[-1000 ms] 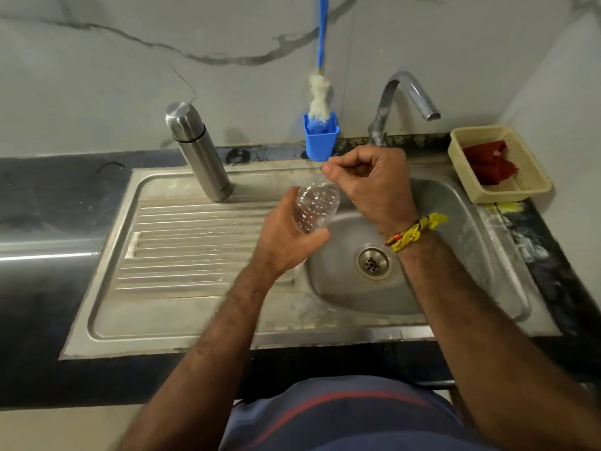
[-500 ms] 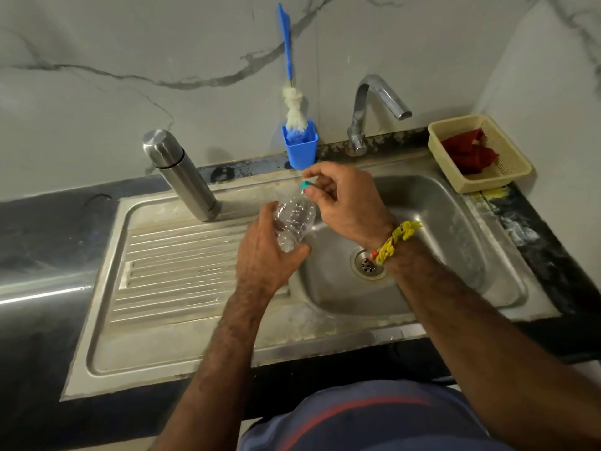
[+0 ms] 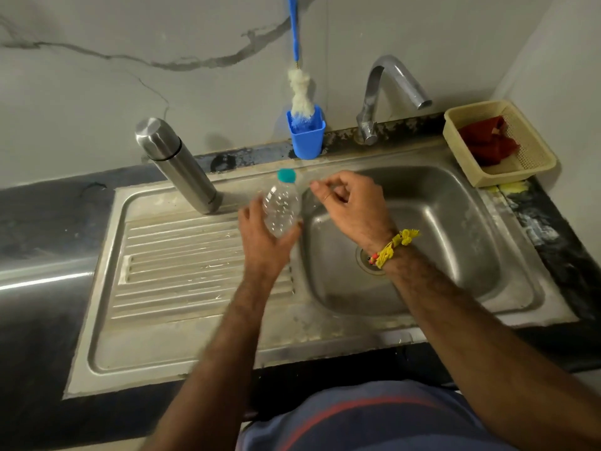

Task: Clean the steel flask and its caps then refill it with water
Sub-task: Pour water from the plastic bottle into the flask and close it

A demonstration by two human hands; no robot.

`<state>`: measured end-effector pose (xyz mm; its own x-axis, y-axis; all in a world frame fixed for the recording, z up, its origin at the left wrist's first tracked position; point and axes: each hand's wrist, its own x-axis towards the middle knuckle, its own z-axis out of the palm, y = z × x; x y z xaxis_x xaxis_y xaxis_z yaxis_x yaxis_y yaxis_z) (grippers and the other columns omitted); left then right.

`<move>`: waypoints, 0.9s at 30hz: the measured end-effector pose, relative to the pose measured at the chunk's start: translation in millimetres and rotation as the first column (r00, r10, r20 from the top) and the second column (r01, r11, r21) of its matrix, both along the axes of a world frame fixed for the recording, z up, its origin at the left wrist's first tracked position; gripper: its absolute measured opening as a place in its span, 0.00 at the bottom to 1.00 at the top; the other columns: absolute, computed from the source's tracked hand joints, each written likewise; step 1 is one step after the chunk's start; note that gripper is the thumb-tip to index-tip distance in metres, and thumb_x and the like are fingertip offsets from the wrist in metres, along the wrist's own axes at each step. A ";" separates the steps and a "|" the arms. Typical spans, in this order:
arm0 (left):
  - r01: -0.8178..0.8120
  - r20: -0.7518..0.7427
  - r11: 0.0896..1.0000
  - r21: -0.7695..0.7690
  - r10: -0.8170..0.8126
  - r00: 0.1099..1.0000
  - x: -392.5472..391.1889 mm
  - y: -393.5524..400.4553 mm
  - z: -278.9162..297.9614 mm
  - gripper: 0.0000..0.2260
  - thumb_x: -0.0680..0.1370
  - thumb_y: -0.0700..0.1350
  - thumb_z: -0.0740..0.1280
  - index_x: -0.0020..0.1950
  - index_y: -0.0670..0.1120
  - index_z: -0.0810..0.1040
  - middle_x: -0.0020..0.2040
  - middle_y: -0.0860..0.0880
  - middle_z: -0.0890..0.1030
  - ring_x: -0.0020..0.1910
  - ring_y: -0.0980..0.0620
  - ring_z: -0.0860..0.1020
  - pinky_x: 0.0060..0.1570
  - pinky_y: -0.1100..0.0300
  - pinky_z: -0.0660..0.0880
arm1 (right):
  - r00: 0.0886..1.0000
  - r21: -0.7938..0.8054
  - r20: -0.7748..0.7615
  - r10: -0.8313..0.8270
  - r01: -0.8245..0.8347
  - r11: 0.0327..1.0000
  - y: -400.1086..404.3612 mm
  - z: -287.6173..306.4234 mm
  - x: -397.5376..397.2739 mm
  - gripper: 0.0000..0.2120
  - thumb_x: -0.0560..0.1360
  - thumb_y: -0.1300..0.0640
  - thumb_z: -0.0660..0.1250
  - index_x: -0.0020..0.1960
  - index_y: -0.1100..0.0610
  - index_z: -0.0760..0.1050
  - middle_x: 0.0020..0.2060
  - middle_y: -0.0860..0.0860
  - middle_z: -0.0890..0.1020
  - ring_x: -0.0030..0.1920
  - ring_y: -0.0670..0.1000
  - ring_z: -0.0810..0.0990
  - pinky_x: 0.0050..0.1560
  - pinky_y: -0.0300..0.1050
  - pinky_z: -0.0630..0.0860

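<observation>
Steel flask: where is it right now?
Head view: the steel flask stands capped on the sink's drainboard, left of the blue brush holder; neither hand touches it.

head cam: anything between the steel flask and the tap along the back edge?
Yes: the blue cup holding the bottle brush stands between steel flask and tap.
</observation>
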<state>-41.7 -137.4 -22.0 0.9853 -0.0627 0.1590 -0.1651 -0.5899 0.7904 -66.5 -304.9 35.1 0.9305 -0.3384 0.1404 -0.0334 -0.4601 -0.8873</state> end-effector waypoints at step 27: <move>-0.245 -0.131 0.930 -0.274 0.217 0.967 146.0 3.4 -47.5 0.39 0.68 0.44 0.82 0.74 0.49 0.65 0.62 0.58 0.77 0.61 0.60 0.77 0.66 0.50 0.77 | 0.984 0.074 -0.050 -0.171 0.174 0.982 -18.2 -82.0 30.4 0.06 0.78 0.56 0.70 0.47 0.60 0.81 0.26 0.44 0.72 0.25 0.43 0.69 0.29 0.34 0.67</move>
<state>104.3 -134.0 -69.5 0.9785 0.2023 0.0400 0.0340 -0.3497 0.9363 -36.1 -323.1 -46.9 0.8619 -0.5025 0.0678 -0.1457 -0.3736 -0.9161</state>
